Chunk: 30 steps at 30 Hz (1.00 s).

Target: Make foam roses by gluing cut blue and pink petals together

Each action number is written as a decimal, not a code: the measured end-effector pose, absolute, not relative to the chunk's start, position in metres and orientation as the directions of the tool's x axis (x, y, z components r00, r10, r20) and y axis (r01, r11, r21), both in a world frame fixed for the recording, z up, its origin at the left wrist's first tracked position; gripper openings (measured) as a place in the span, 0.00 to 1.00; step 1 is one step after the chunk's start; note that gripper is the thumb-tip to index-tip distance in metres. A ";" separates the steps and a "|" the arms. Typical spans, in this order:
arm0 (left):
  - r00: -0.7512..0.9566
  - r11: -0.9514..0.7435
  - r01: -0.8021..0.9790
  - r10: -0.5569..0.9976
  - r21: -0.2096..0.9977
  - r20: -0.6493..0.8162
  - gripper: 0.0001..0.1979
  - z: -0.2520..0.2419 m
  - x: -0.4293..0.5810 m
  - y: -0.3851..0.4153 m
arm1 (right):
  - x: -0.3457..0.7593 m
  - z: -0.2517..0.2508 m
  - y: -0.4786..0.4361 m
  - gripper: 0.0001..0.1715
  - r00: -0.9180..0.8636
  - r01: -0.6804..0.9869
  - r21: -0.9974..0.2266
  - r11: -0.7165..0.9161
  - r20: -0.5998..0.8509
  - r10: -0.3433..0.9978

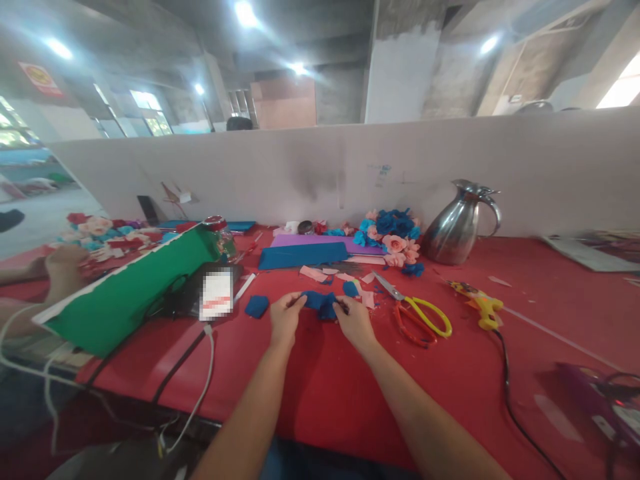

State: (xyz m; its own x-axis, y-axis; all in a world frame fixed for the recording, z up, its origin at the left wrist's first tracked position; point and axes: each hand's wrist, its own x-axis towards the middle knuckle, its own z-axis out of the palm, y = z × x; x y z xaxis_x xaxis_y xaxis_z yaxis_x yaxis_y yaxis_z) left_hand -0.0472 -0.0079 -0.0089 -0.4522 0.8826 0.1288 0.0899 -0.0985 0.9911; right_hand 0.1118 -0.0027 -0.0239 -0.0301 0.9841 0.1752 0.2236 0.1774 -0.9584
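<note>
Between my two hands a piece of dark blue crepe paper is stretched, gathered and crumpled towards its right end. My left hand pinches its left end between thumb and fingers. At the right, my right hand grips the bunched end. A cut blue paper piece lies on the table left of my left hand. Beyond my right hand is another small blue piece among pink scraps. Scissors with yellow and red handles lie to the right of my right hand.
Blue paper sheets and paper flowers lie behind. A steel jug stands at back right, a yellow glue gun with its cord nearer. A green board stands at left; beyond it a co-worker's hand shows. Cables hang front left.
</note>
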 end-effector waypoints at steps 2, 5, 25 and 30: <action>-0.425 -0.098 0.119 0.895 0.988 0.140 0.11 -0.010 -0.046 -0.008 | 0.113 -0.022 -0.003 0.12 -0.021 0.310 -0.919 0.243 0.249 0.968; -0.385 -0.099 0.186 0.908 0.978 0.165 0.10 -0.014 -0.046 -0.007 | 0.114 -0.021 -0.003 0.15 -0.011 0.410 -0.863 0.294 0.318 0.948; -0.431 -0.100 0.522 0.826 0.847 0.363 0.08 -0.003 -0.047 -0.012 | 0.118 -0.012 -0.016 0.15 -0.266 0.668 -0.544 0.509 0.464 0.845; -0.233 -0.336 0.713 0.714 0.615 0.660 0.15 -0.010 -0.048 -0.102 | 0.119 -0.016 -0.013 0.15 -0.228 0.679 -0.551 0.485 0.471 0.852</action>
